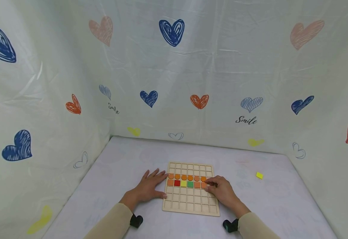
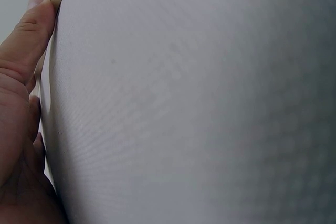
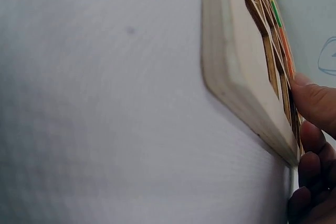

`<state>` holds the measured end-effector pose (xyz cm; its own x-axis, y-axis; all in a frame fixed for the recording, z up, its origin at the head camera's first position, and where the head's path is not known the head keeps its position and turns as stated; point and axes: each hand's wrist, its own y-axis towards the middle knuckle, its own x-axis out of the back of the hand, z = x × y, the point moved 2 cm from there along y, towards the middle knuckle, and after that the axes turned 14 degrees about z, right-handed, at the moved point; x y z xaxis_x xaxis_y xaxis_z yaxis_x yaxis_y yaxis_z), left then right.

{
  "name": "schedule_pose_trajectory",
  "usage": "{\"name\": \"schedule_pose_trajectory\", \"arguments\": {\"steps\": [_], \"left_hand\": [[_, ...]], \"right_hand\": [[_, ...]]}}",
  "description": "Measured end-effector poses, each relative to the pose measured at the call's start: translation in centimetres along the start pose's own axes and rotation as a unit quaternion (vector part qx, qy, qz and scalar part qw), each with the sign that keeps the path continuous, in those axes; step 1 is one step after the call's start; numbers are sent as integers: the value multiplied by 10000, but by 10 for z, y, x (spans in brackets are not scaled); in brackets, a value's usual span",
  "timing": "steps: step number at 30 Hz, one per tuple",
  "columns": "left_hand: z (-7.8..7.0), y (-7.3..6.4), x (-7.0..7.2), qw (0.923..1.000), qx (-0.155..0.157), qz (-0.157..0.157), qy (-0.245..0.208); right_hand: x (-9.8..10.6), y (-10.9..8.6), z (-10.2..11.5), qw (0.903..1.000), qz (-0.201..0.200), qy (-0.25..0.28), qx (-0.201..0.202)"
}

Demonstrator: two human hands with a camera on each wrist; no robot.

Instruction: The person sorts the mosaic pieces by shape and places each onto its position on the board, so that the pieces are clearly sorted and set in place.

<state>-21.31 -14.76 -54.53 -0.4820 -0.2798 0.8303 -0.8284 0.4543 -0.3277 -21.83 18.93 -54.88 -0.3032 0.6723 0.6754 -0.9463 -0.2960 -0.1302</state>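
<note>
A wooden grid board (image 1: 187, 207) lies on the table, with a row of orange round pieces (image 1: 184, 177) above a row of coloured square tiles (image 1: 177, 183). Spread beside the board's left side, my left hand (image 1: 147, 188) touches its edge with thumb and fingertips. At the right side, my right hand (image 1: 223, 192) pinches an orange square tile (image 1: 203, 185) at the end of the square row, thumb below and index finger above. The right wrist view shows the thumb (image 3: 315, 100) against the board's top, the other fingers curled near its edge.
A yellow square tile (image 1: 259, 175) lies alone on the white table (image 1: 269, 205), right of the board. Behind and at both sides hangs a pale curtain (image 1: 215, 73) printed with hearts. Black wrist devices (image 1: 136, 220) sit by both sleeves.
</note>
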Motion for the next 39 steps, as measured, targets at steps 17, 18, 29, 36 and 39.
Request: {"name": "schedule_pose_trajectory", "arguments": {"steps": [17, 18, 29, 36, 39], "left_hand": [[1, 0, -1, 10000, 38, 13, -53], [0, 0, -1, 10000, 39, 12, -67], [1, 0, -1, 10000, 13, 33, -80], [2, 1, -2, 10000, 27, 30, -45], [1, 0, -1, 10000, 40, 12, -35]], "right_hand": [[1, -1, 0, 9998, -15, 209, -50], [1, -2, 0, 9997, -31, 243, -44], [9, -4, -5, 9981, -274, 511, -201], [20, -6, -9, 9976, -436, 514, -179], [25, -6, -15, 9974, -474, 481, -252]]}}
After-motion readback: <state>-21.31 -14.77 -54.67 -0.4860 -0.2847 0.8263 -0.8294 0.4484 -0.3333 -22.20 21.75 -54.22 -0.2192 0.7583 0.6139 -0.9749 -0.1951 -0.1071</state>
